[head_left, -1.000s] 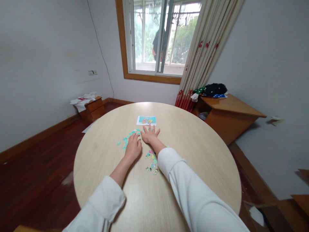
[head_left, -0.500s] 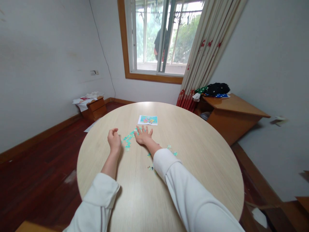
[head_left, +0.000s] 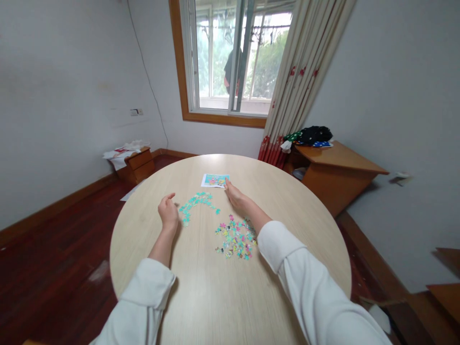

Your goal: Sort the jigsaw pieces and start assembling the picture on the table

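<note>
My left hand (head_left: 167, 212) rests on its side on the table, just left of an arc of teal jigsaw puzzle pieces (head_left: 197, 197). Its fingers are loosely curved, with a gap before the thumb and nothing visible in it. Fingers stretched out, my right hand (head_left: 237, 196) is beside the right edge of a small picture card (head_left: 212, 180); whether it touches the card I cannot tell. Under and left of my right forearm lies a mixed heap of puzzle pieces (head_left: 235, 239) in pink, yellow, teal and dark colours. My right wrist hides part of it.
The round wooden table (head_left: 201, 287) bears everything. Beyond it are a window (head_left: 233, 57), a long curtain (head_left: 287, 96) and a tilted wooden desk (head_left: 341, 163) with clothes (head_left: 314, 135) on top. A small cabinet (head_left: 140, 163) with papers stands at the left.
My right hand has moved right from the teal pieces to beside the card, its fingers turning from spread flat to edge-on. The mixed heap is now uncovered. My left hand has barely moved.
</note>
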Motion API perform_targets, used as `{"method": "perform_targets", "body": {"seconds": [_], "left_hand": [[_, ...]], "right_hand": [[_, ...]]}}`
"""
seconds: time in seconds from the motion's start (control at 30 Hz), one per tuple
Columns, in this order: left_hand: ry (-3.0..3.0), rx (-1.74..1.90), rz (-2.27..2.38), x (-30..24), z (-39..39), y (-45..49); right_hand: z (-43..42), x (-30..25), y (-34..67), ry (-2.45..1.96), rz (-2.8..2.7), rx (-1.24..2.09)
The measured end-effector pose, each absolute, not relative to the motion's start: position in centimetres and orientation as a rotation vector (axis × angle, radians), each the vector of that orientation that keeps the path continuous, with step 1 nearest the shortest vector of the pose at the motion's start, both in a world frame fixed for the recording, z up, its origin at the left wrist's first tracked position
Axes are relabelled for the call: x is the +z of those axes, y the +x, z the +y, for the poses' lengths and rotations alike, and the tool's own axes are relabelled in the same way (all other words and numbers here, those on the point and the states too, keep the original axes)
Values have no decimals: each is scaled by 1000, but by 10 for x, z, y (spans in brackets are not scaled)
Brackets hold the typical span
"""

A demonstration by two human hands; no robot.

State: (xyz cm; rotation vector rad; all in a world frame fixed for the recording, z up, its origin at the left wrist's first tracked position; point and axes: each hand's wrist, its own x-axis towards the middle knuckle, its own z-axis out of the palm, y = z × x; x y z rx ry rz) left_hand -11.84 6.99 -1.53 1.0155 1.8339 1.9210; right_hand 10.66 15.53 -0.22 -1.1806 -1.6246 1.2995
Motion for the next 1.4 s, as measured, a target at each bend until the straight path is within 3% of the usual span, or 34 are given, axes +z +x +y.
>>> {"method": "perform_targets", "body": {"seconds": [0.1, 0.23, 0.33, 0.47, 0.6, 0.97, 1.4], "left_hand": [[1553, 1621, 1771, -10, 57, -89], [2202, 859, 1475, -5, 37, -44], [2342, 455, 1475, -5, 28, -27], [2353, 182, 1685, -7, 28, -32], [2288, 69, 1869, -10, 27, -42], [2138, 48, 2223, -12, 12, -45], [2212, 225, 2164, -16, 22, -49]], "right_hand": [[147, 2, 136, -1155, -1584, 1279], [135, 2, 182, -1178, -1621, 1092], [125, -11, 216, -1257, -1540, 916], [110, -35, 246, -1371, -1337, 612], [100, -46, 252, -1407, -1267, 459], [97, -41, 247, -1437, -1330, 463], [100, -43, 245, -1417, -1347, 463]]}}
